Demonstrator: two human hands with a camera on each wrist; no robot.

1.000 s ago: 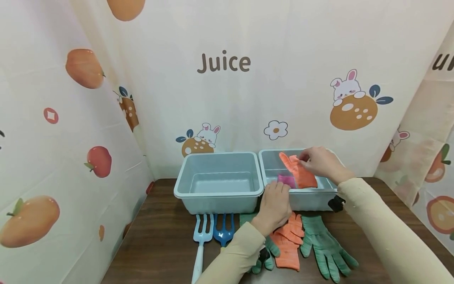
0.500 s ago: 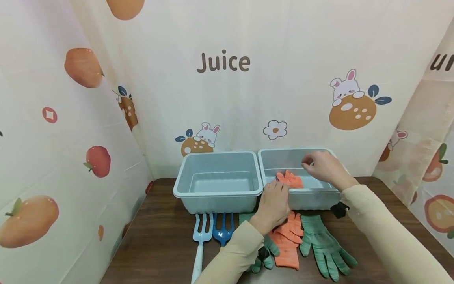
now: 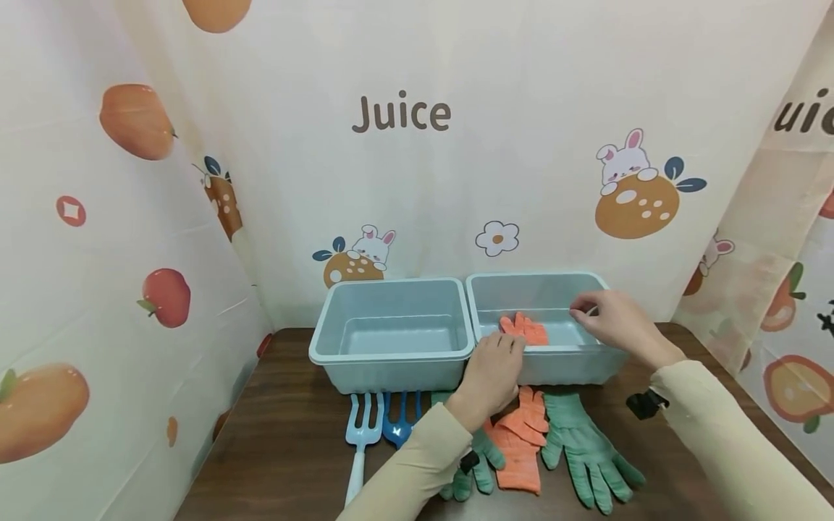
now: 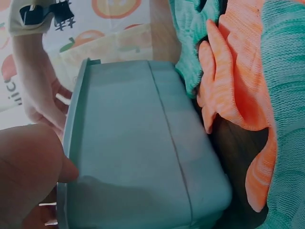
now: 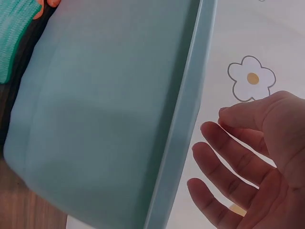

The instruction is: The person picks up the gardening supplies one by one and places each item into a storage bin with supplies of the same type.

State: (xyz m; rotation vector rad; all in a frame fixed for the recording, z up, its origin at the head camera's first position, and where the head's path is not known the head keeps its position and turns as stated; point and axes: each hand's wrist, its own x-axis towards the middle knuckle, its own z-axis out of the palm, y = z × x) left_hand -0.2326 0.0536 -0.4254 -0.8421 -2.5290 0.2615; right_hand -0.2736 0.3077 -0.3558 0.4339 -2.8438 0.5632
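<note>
My left hand (image 3: 493, 373) grips the front left rim of the right light-blue bin (image 3: 560, 365). In the left wrist view, its thumb lies on the bin's outer wall and its fingers reach over the rim. Above the right part of that bin, my right hand (image 3: 615, 322) hovers with loosely bent fingers and holds nothing. A small orange glove (image 3: 529, 331) lies inside the bin, its lower part hidden by the front wall. On the table before the bin are another orange glove (image 3: 519, 452), a green glove (image 3: 589, 452) and a green glove (image 3: 483, 474) partly behind my left arm.
The left light-blue bin (image 3: 394, 373) stands beside the right one, with nothing seen inside. In front of it lie a light-blue hand fork (image 3: 362, 438) and a dark-blue hand fork (image 3: 396, 430), the latter partly under my sleeve. A printed curtain (image 3: 417, 188) stands behind.
My right hand has let go of the orange glove, which dropped into the right bin, and moved to the right. The pink piece is no longer visible. My left hand stays on the rim.
</note>
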